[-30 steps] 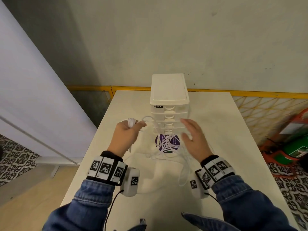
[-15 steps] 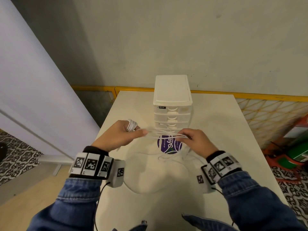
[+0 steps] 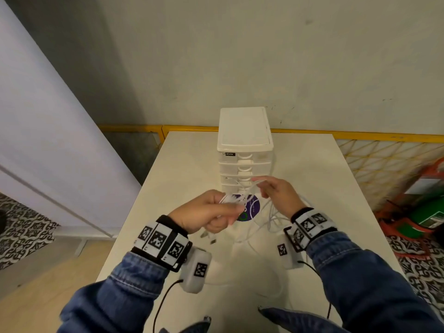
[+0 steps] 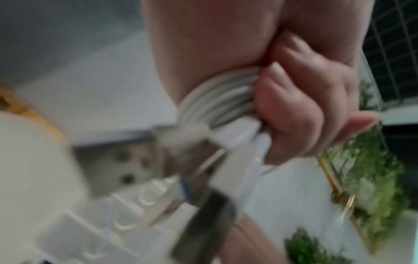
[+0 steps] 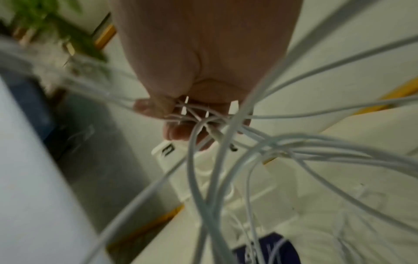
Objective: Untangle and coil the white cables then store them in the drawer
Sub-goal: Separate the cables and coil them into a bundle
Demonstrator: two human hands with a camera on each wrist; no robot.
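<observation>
White table (image 3: 182, 169); drawer unit (image 3: 245, 131); cables (image 3: 276, 219)

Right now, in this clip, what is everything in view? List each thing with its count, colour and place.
white cables: several, white, tangled, held above the table between both hands, loops trailing onto it
drawer unit: one, white, far middle of table, drawers closed
round sticker: one, purple, on table before the unit
table: one, white
railing: one, yellow, behind table
left hand: grip closed round coiled cable
right hand: fingers pinching tangled strands
</observation>
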